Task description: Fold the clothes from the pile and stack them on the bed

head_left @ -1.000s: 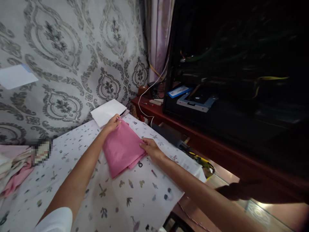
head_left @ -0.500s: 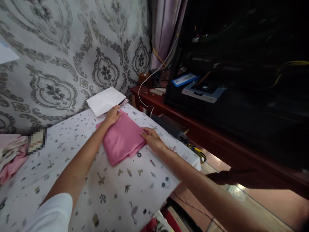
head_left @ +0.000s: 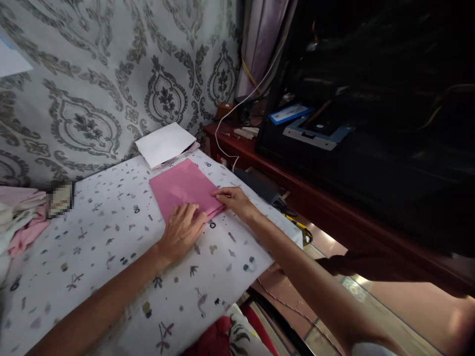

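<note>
A folded pink cloth (head_left: pixel 183 185) lies on a white printed sheet (head_left: pixel 126 222). My left hand (head_left: pixel 183 227) rests on the cloth's near edge, fingers laid flat and slightly apart, hiding that corner. At the right corner, my right hand (head_left: pixel 234 200) pinches the layered edge between thumb and fingers. Behind the cloth, close to the wall, sits a flat white sheet-like piece (head_left: pixel 166 143) with some pinkish fabric showing under its edge.
Crumpled pink and white cloths (head_left: pixel 25 217) lie at the left. To the right stands a dark red wooden stand (head_left: pixel 315 195) with a large black screen (head_left: pixel 389 163). A white cable (head_left: pixel 218 133) hangs over its edge. Red and floral fabric (head_left: pixel 230 331) is at the bottom.
My left hand has moved from the cloth's far edge to its near edge and flattened there. The right hand stays at the right corner. The view has shifted slightly.
</note>
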A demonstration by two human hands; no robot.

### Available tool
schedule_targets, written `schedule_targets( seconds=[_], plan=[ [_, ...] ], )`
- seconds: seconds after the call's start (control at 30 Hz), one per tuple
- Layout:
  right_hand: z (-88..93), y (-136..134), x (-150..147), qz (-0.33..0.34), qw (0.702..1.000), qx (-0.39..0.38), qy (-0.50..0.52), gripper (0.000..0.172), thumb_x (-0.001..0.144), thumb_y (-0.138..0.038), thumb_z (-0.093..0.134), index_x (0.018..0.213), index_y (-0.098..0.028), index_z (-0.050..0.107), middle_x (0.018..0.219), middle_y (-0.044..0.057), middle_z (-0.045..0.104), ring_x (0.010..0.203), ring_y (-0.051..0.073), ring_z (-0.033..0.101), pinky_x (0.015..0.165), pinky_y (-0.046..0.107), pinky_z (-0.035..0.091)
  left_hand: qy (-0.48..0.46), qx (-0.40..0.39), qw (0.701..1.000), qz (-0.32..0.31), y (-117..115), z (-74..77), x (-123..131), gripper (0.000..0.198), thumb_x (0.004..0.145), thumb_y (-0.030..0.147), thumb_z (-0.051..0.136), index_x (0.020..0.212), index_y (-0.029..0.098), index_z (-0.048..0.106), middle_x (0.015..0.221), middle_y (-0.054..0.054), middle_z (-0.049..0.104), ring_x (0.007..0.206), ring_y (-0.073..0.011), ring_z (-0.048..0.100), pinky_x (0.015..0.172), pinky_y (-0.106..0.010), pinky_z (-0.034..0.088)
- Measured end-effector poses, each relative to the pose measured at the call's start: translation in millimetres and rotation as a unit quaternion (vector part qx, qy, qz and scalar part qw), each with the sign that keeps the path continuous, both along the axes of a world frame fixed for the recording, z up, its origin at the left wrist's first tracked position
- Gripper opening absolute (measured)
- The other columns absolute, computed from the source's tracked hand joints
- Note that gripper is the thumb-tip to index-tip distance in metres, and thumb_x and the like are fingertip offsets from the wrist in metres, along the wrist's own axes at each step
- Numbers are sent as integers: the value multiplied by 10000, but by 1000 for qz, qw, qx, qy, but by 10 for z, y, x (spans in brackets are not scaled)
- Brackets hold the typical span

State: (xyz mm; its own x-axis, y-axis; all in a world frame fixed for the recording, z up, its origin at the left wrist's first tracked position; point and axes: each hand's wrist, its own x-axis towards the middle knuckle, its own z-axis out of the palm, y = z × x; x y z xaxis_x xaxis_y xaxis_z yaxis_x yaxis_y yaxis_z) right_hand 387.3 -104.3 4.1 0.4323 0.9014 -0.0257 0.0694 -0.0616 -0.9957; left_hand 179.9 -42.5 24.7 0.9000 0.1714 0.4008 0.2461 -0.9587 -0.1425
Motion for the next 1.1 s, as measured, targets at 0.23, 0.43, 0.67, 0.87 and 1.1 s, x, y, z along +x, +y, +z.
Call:
schedule_targets(
  seconds=[0.23, 0.43, 0.67, 0.87, 1.1],
  plan=[
    [-102, 14, -20, -27, 997, -8, 75, 253, 729, -320, 677, 896, -170, 795, 657, -12, 640, 588, 129, 491, 589, 270, 395, -15, 52, 996, -66, 29, 75, -97, 266, 943, 85, 432, 982, 195, 671, 1180, -144, 628, 1065, -291, 567, 831, -429, 460],
    [-94, -63, 59, 20, 1000, 17, 14, 286, 752, -361, 725, 966, -184, 792, 909, 36, 736, 790, 174, 609, 771, 318, 466, -14, 88, 993, -82, 32, 47, -121, 266, 949, 86, 447, 979, 202, 684, 1150, -129, 681, 1070, -281, 610, 834, -433, 483],
    [-76, -182, 167, 87, 975, 61, -194, 453, 677, -270, 808, 1124, -229, 753, 1120, 67, 679, 943, 212, 616, 880, 358, 479, 1, 41, 999, -27, 57, -2, -181, 331, 978, 131, 356, 1070, 189, 670, 1193, -162, 678, 1130, -315, 597, 915, -504, 466],
    [-78, -148, 166, 77, 954, 62, -283, 354, 750, -126, 617, 1061, -204, 765, 1050, 70, 683, 809, 172, 602, 806, 330, 480, 12, 64, 998, 12, 83, -32, -186, 304, 978, 152, 391, 1064, 186, 680, 1107, -151, 690, 988, -299, 610, 871, -480, 429],
    [-52, -166, 139, 59, 954, 66, -287, 390, 719, -50, 543, 988, -216, 771, 965, 45, 696, 827, 169, 610, 811, 313, 463, 31, 44, 998, 20, 65, 23, -115, 295, 947, 138, 395, 980, 203, 681, 938, -115, 658, 865, -273, 583, 819, -463, 422]
  ],
)
